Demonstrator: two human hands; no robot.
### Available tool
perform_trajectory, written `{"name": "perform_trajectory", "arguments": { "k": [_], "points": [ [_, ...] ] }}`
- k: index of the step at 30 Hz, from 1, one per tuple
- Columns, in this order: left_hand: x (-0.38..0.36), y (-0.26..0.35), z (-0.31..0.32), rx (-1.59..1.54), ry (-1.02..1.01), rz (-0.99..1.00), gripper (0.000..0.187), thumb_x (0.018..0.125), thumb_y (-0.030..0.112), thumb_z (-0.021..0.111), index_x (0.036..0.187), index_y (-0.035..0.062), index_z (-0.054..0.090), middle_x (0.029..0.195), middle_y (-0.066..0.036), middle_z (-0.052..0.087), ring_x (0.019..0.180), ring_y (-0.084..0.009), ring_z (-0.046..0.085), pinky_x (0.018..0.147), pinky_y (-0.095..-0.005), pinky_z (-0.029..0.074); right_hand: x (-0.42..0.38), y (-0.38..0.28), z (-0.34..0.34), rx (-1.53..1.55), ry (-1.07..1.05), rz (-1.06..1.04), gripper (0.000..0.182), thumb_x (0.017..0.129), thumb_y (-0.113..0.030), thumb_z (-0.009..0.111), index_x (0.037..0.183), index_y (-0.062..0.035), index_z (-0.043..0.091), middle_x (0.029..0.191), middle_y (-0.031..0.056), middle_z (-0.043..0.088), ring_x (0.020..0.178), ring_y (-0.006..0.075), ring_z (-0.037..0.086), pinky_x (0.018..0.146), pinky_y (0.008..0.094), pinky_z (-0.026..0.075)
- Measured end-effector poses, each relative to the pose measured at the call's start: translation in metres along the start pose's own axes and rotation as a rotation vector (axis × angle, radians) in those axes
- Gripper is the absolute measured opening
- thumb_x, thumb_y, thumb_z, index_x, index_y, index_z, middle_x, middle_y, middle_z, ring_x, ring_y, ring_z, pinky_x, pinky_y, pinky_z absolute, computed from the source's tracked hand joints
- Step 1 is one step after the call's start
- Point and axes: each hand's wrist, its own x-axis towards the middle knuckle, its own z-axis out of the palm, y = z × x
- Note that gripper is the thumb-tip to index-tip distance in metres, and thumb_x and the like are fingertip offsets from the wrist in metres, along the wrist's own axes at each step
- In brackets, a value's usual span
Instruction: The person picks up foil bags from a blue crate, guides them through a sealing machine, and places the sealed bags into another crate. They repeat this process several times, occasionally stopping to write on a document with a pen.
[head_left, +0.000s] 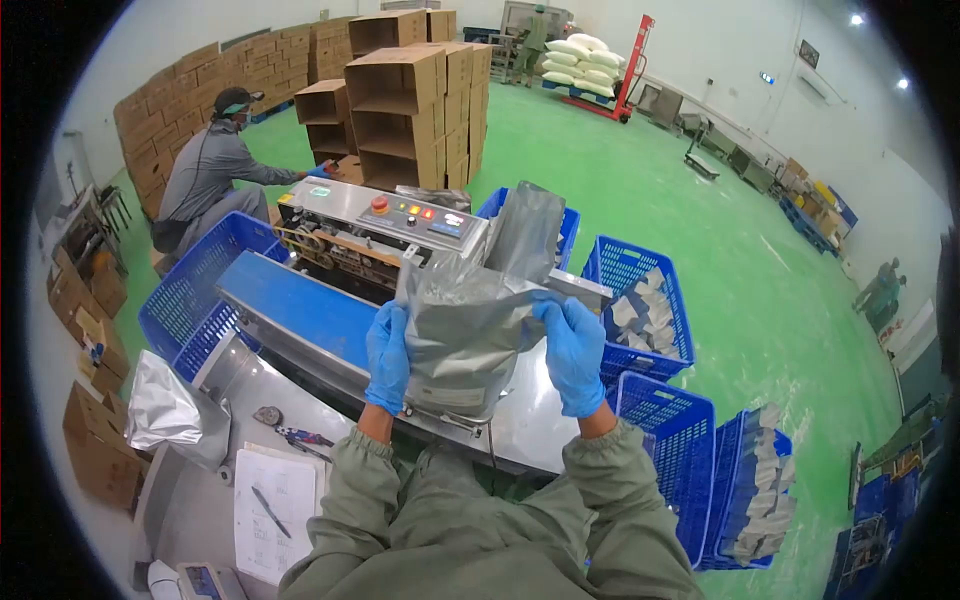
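A silver foil bag (462,350) is stretched between my two blue-gloved hands, its top edge level with the machine. My left hand (387,352) is closed on the bag's left side, and my right hand (572,352) pinches its upper right corner. Just beyond the bag stands a band sealing machine (385,215) with a red knob and lit buttons. Its blue conveyor belt (300,305) runs off to the left. Another silver bag (528,230) stands upright behind the one I hold.
Blue crates (640,262) with grey packets stand at the right. A notebook with a pen (270,512), pliers (300,436) and a foil bag (175,412) lie on the left table. A seated co-worker (215,165) reaches toward stacked cartons (395,90). A red pallet lifter (637,70) stands beyond.
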Motion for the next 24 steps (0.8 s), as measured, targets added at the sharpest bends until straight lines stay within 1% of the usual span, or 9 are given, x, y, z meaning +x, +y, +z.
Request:
{"name": "perform_trajectory", "arguments": {
  "k": [2, 5, 6, 9, 11, 17, 19, 21, 24],
  "points": [
    [-0.004, 0.009, 0.004, 0.016, 0.009, 0.045, 0.024, 0.093, 0.015, 0.053, 0.107, -0.0036, 0.059, 0.093, -0.003, 0.061, 0.086, -0.0081, 0.053, 0.079, -0.0224, 0.044, -0.01, 0.015, 0.0, 0.091, -0.025, 0.051, 0.01, 0.087, -0.004, 0.057, 0.093, 0.001, 0.064, 0.08, 0.0032, 0.063, 0.073, 0.007, 0.055, 0.066, 0.0221, 0.044],
    [-0.009, 0.009, 0.009, 0.063, 0.094, 0.103, 0.022, 0.092, 0.012, 0.054, 0.108, -0.0024, 0.06, 0.092, -0.003, 0.062, 0.084, -0.0069, 0.052, 0.075, -0.0208, 0.043, -0.027, 0.035, 0.002, 0.026, -0.093, 0.09, 0.008, 0.086, -0.003, 0.058, 0.09, 0.0009, 0.063, 0.082, 0.0022, 0.063, 0.075, 0.0065, 0.054, 0.067, 0.0217, 0.044],
    [-0.009, 0.008, 0.009, 0.06, 0.099, 0.102, 0.022, 0.092, 0.012, 0.054, 0.108, -0.0024, 0.06, 0.092, -0.003, 0.062, 0.084, -0.0069, 0.052, 0.075, -0.0208, 0.043, -0.032, 0.033, 0.008, 0.08, -0.012, 0.1, 0.005, 0.084, -0.003, 0.06, 0.087, -0.0002, 0.063, 0.079, 0.0026, 0.061, 0.072, 0.0074, 0.053, 0.064, 0.0238, 0.043],
    [-0.001, 0.006, 0.005, 0.076, 0.156, 0.118, 0.015, 0.092, 0.012, 0.055, 0.098, -0.0002, 0.061, 0.082, 0.001, 0.058, 0.075, -0.0049, 0.048, 0.066, -0.0196, 0.04, -0.036, 0.046, 0.008, -0.033, 0.037, 0.009, 0.004, 0.083, -0.003, 0.061, 0.082, -0.0001, 0.064, 0.072, 0.0044, 0.058, 0.067, 0.0091, 0.051, 0.06, 0.0258, 0.041],
    [0.012, 0.008, 0.005, 0.005, 0.184, 0.194, 0.013, 0.092, 0.013, 0.056, 0.085, 0.0023, 0.058, 0.073, 0.004, 0.05, 0.068, -0.0036, 0.041, 0.06, -0.0198, 0.035, -0.042, 0.04, 0.006, -0.039, 0.055, 0.031, 0.005, 0.082, -0.003, 0.06, 0.08, 0.0004, 0.064, 0.069, 0.0051, 0.056, 0.064, 0.0098, 0.049, 0.058, 0.0263, 0.039],
    [0.054, -0.016, 0.016, 0.101, 0.115, 0.152, 0.017, 0.09, 0.015, 0.058, 0.077, 0.004, 0.055, 0.067, 0.006, 0.044, 0.064, -0.0034, 0.037, 0.055, -0.0211, 0.033, -0.053, 0.043, -0.002, -0.093, 0.167, 0.11, 0.009, 0.083, -0.005, 0.06, 0.078, 0.0022, 0.064, 0.064, 0.0036, 0.054, 0.061, 0.0091, 0.047, 0.056, 0.0256, 0.037],
    [0.062, -0.025, 0.019, 0.246, 0.022, 0.007, 0.019, 0.088, 0.017, 0.061, 0.075, 0.0029, 0.057, 0.065, 0.005, 0.047, 0.062, -0.0041, 0.038, 0.054, -0.0227, 0.035, -0.052, 0.047, -0.005, -0.082, 0.192, 0.174, 0.011, 0.083, -0.006, 0.06, 0.079, 0.0028, 0.064, 0.064, 0.0021, 0.054, 0.062, 0.0084, 0.046, 0.056, 0.0252, 0.037],
    [0.066, -0.033, 0.028, 0.219, 0.016, -0.082, 0.021, 0.085, 0.019, 0.064, 0.073, 0.0021, 0.059, 0.065, 0.002, 0.052, 0.061, -0.0056, 0.042, 0.055, -0.0241, 0.038, -0.049, 0.052, -0.011, 0.054, 0.259, 0.311, 0.015, 0.083, -0.01, 0.061, 0.078, 0.0039, 0.064, 0.064, -0.0005, 0.053, 0.063, 0.0073, 0.046, 0.056, 0.024, 0.035],
    [0.068, -0.048, 0.029, 0.361, -0.074, -0.073, 0.024, 0.081, 0.022, 0.064, 0.071, 0.0002, 0.062, 0.062, -0.004, 0.056, 0.059, -0.0095, 0.047, 0.056, -0.0289, 0.042, -0.05, 0.063, -0.023, 0.078, 0.25, 0.377, 0.016, 0.082, -0.011, 0.059, 0.075, 0.0014, 0.065, 0.064, 0.0003, 0.054, 0.059, 0.0077, 0.046, 0.056, 0.0228, 0.034]
  ]
}}
